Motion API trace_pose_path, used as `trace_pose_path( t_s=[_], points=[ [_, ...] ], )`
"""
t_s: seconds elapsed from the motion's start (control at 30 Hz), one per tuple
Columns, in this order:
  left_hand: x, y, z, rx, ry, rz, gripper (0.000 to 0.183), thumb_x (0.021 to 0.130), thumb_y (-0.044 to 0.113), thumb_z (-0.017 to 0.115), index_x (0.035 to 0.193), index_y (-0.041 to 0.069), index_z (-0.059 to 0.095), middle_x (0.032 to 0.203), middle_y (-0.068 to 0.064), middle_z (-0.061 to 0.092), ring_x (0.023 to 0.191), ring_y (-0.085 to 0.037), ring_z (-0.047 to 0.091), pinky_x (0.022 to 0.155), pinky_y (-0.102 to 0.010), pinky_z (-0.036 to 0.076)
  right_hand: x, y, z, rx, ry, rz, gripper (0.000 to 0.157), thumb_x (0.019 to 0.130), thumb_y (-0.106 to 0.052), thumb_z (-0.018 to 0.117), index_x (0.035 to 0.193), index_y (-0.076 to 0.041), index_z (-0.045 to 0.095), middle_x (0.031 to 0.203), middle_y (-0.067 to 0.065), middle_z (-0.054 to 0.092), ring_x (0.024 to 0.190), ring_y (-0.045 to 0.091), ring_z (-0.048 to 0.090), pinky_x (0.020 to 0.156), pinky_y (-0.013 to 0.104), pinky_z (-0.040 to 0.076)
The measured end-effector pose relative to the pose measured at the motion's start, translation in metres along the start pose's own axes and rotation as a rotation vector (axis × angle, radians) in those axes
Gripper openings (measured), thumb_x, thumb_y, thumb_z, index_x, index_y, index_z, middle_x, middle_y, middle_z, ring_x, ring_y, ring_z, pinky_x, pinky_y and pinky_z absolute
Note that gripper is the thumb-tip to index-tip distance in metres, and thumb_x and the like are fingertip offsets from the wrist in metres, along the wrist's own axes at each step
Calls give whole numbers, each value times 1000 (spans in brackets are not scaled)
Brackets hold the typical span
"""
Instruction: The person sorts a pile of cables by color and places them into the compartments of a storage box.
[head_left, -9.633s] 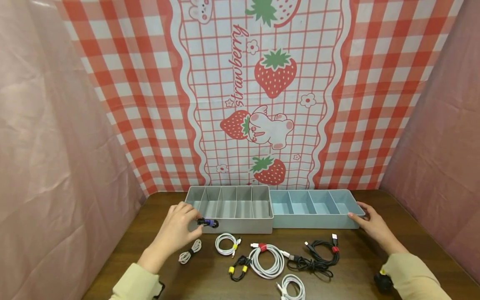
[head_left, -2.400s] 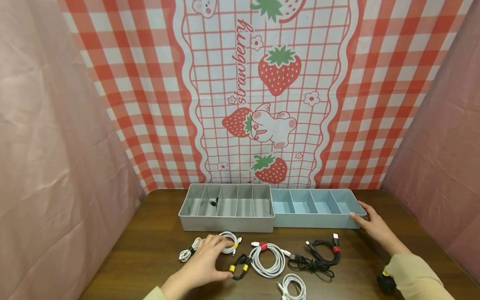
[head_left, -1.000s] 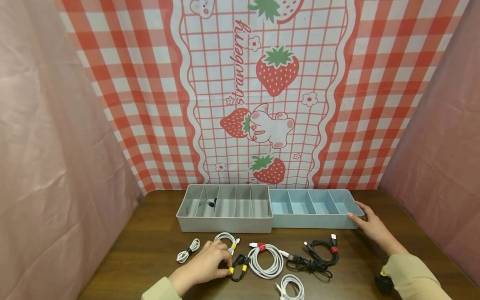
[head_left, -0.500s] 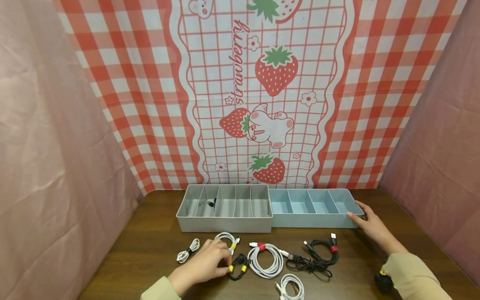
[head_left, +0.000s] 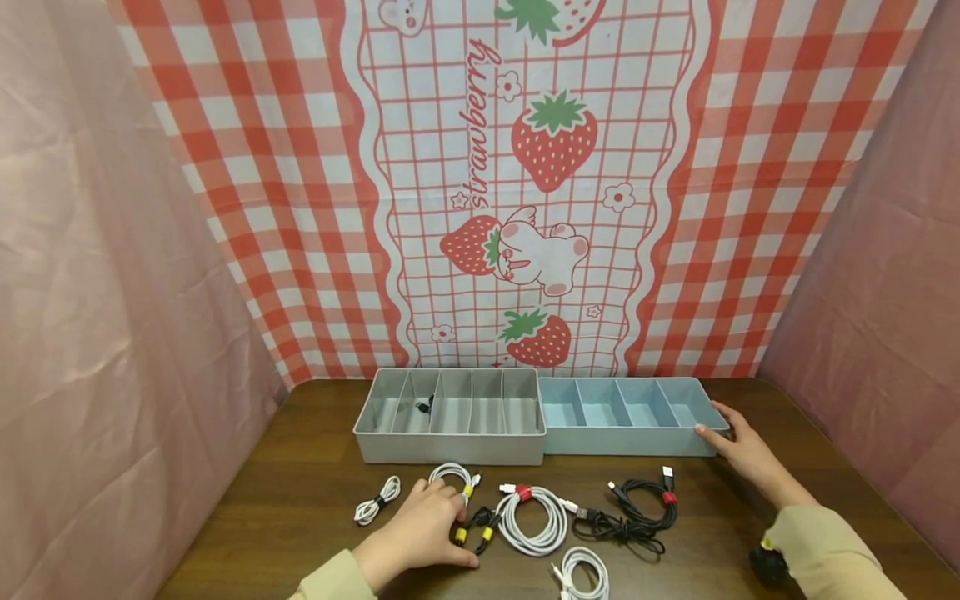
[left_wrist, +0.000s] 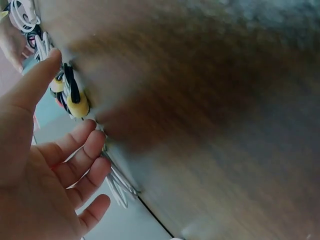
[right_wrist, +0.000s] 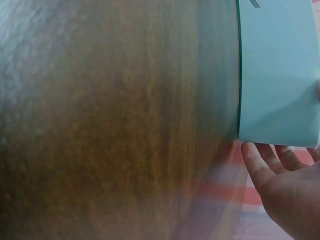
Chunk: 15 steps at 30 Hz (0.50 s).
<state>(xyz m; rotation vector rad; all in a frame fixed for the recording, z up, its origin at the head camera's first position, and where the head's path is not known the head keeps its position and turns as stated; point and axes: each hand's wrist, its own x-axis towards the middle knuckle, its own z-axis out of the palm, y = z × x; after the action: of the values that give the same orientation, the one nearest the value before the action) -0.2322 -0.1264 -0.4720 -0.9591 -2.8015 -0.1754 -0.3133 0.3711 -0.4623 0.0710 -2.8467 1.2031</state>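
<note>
Pale yellow-green left sleeve (head_left: 335, 578), matching right sleeve (head_left: 836, 550), plain lightly creased fabric, loose cuffs (head_left: 789, 525) ending near the wrists, rounded black wrist camera (head_left: 767, 567) at the right cuff, small yellow patch (head_left: 766, 544) above it

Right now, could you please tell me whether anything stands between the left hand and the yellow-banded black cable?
Nothing visible does. The left hand is right beside the yellow-banded black cable; the nearest white cable lies toward the grey box, not between them.
</note>
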Motion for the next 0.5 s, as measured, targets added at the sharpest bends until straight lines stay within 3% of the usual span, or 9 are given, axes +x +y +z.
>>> trace_pose_path(
  t_s=[0.23,0.5],
  points=[
    [0,-1,5,19,17,41,43,59,58,78,69,25,52,69,17,42,71,-6,39,66,-25,28,0,1,0,-2,6,0,79,97,-37,50,145,11,9,137,41,26,113,47,42,78,43,48],
    [-3,-6,5,25,50,72,36,61,52,78,72,25,55,72,17,45,74,-6,42,69,-26,31,0,0,0,-4,-1,-1,79,98,-37,49,145,10,8,138,42,23,115,50,40,83,50,47]
  ],
)
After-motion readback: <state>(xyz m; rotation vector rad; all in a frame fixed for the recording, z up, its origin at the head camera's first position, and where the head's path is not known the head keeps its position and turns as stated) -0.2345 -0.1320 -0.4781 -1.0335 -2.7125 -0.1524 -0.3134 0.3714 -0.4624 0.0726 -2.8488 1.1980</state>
